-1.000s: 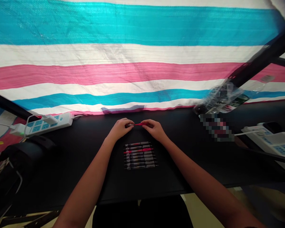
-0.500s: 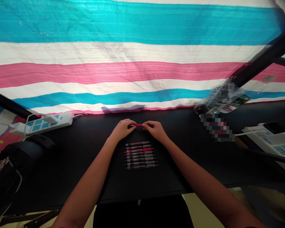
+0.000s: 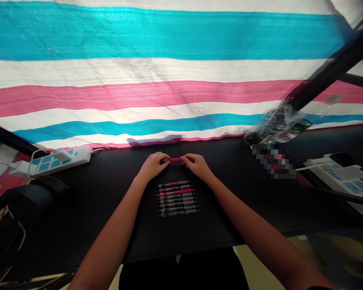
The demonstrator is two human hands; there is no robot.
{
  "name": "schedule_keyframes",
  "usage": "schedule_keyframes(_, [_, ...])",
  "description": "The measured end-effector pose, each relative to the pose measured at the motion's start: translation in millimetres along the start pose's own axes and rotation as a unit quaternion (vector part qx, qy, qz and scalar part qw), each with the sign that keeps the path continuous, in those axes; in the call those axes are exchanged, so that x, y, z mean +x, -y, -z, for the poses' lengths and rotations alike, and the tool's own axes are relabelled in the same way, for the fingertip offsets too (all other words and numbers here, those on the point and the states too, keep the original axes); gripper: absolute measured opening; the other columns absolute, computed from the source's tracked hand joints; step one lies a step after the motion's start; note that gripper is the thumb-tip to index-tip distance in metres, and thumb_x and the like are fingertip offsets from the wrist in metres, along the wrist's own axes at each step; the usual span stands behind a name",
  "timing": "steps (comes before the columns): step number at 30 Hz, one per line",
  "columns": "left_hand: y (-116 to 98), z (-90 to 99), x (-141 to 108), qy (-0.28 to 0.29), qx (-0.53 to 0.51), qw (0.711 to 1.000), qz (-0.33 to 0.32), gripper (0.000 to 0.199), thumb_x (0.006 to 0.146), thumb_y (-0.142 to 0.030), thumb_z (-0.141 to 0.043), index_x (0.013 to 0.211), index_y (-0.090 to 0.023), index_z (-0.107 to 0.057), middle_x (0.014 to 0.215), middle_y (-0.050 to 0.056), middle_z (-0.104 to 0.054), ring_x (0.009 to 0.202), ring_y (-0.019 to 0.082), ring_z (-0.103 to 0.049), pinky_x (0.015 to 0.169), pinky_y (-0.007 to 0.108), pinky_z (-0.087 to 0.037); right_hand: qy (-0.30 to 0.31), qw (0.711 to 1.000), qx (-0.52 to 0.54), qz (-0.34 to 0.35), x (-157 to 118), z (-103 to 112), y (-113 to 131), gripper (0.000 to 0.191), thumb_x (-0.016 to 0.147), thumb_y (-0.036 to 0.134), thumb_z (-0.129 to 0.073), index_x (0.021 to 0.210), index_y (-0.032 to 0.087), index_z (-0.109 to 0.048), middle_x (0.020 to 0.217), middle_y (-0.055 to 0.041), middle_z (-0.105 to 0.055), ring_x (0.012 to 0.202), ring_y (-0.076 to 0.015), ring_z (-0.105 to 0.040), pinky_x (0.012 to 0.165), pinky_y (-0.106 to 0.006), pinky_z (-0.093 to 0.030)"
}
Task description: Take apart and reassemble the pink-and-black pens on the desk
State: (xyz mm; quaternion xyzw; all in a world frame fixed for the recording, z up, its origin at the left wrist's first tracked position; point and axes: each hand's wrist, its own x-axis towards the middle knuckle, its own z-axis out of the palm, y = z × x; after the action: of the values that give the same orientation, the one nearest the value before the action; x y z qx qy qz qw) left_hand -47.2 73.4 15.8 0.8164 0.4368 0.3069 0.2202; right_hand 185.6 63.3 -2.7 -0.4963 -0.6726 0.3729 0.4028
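Observation:
Between my two hands a red pen (image 3: pixel 176 159) lies level, close to the far side of the black table (image 3: pixel 103 201). My left hand (image 3: pixel 155 166) pinches its left end, and my right hand (image 3: pixel 196 164) pinches its right end. The fingers cover both ends of the pen. Nearer to me, between my forearms, several pens lie side by side in a stacked row. Most are clear-barrelled with grey grips, like the grey pen (image 3: pixel 191 207) close to the front; one red pen in the row (image 3: pixel 184 191) stands out among them.
A white power strip (image 3: pixel 81 156) with plugs sits at the back left, beside a black bag-like object (image 3: pixel 48 189). At the right are a clear plastic bag with a bottle (image 3: pixel 286 125), a pixelated item (image 3: pixel 275 161) and another power strip (image 3: pixel 320 169). A striped tarp (image 3: pixel 169 96) hangs behind.
The view has shifted slightly. Both hands stay on the red pen, and a little more of its red part shows between them. The row of pens is unchanged.

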Motion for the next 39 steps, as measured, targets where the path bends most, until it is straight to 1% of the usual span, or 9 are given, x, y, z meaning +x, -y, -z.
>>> schedule_keyframes(4, [0,0.4,0,0.001,-0.001,1.0,0.007,0.015,0.089,-0.024,-0.064,0.098,-0.02,-0.075,0.089,0.004,-0.071,0.078,0.017,-0.064,0.072,0.03,-0.049,-0.003,0.999,0.029,0.024,0,0,1,0.028,0.082,0.046,-0.07,0.095,0.021,-0.067,0.085,-0.0041,-0.071,0.074,-0.0193,-0.064,0.069,-0.032,-0.051])
schedule_keyframes(9, [0,-0.2,-1,0.001,-0.009,1.0,0.003,0.015,0.088,-0.022,-0.065,0.098,-0.02,-0.076,0.092,0.004,-0.072,0.081,0.017,-0.065,0.075,0.03,-0.05,0.01,1.0,-0.022,0.019,0,1,2,0.034,0.091,0.049,-0.058,0.075,0.02,-0.066,0.066,-0.0015,-0.063,0.063,-0.0175,-0.057,0.063,-0.031,-0.045])
schedule_keyframes(14, [-1,0.3,-1,-0.001,-0.009,1.0,0.007,0.015,0.088,-0.021,-0.065,0.098,-0.021,-0.076,0.091,0.004,-0.073,0.079,0.017,-0.066,0.074,0.03,-0.05,0.01,1.0,0.012,0.025,-1,1,4,0.029,0.085,0.05,-0.066,0.088,0.021,-0.065,0.076,-0.0015,-0.066,0.066,-0.0175,-0.058,0.063,-0.03,-0.047])
schedule_keyframes(23, [-4,-1.9,-2,-0.011,-0.018,1.0,0.005,0.016,0.089,-0.028,-0.067,0.099,-0.022,-0.078,0.094,0.005,-0.076,0.081,0.02,-0.069,0.077,0.033,-0.053,0.037,0.999,-0.028,0.025,-2,3,5,0.043,0.094,0.055,-0.052,0.07,0.021,-0.063,0.062,-0.0007,-0.06,0.057,-0.0158,-0.054,0.058,-0.03,-0.042])
schedule_keyframes(26, [-2,0.4,-1,-0.043,-0.07,0.996,0.044,0.022,0.082,-0.032,-0.075,0.101,-0.021,-0.077,0.091,0.005,-0.075,0.082,0.02,-0.069,0.078,0.034,-0.054,0.013,0.999,-0.024,0.024,-1,3,4,0.048,0.095,0.058,-0.05,0.068,0.021,-0.063,0.059,-0.0007,-0.059,0.056,-0.0158,-0.054,0.058,-0.03,-0.042])
schedule_keyframes(28, [0,2.8,2,-0.085,-0.169,0.977,0.101,0.032,0.076,-0.036,-0.08,0.103,-0.019,-0.075,0.089,0.006,-0.074,0.079,0.019,-0.068,0.072,0.032,-0.054,-0.005,1.0,-0.016,0.018,-1,3,2,0.048,0.095,0.06,-0.05,0.07,0.021,-0.063,0.059,-0.0009,-0.059,0.056,-0.016,-0.054,0.058,-0.03,-0.042])
schedule_keyframes(33, [-4,4.1,7,-0.165,-0.43,0.871,0.174,0.046,0.078,-0.051,-0.075,0.109,-0.018,-0.065,0.106,0.011,-0.073,0.079,0.016,-0.067,0.067,0.029,-0.053,-0.01,1.0,0.008,0.018,-1,1,0,0.042,0.093,0.059,-0.054,0.077,0.021,-0.065,0.063,-0.0015,-0.061,0.06,-0.0173,-0.056,0.06,-0.031,-0.043])
schedule_keyframes(36, [-15,-0.9,7,-0.148,-0.477,0.843,0.2,0.054,0.087,-0.071,-0.053,0.104,-0.02,-0.061,0.112,0.012,-0.071,0.079,0.017,-0.067,0.069,0.033,-0.055,0.004,0.999,0.017,0.027,-3,-2,4,0.037,0.092,0.055,-0.057,0.079,0.021,-0.065,0.066,-0.0014,-0.063,0.062,-0.0173,-0.057,0.06,-0.03,-0.043])
schedule_keyframes(39, [-24,-6.6,6,-0.109,-0.49,0.836,0.221,0.071,0.089,-0.083,-0.022,0.095,-0.022,-0.057,0.102,0.011,-0.07,0.074,0.018,-0.064,0.063,0.034,-0.053,0.017,0.999,0.01,0.036,-6,-6,8,0.034,0.093,0.051,-0.057,0.078,0.021,-0.065,0.068,-0.0012,-0.063,0.062,-0.0167,-0.056,0.061,-0.03,-0.043])
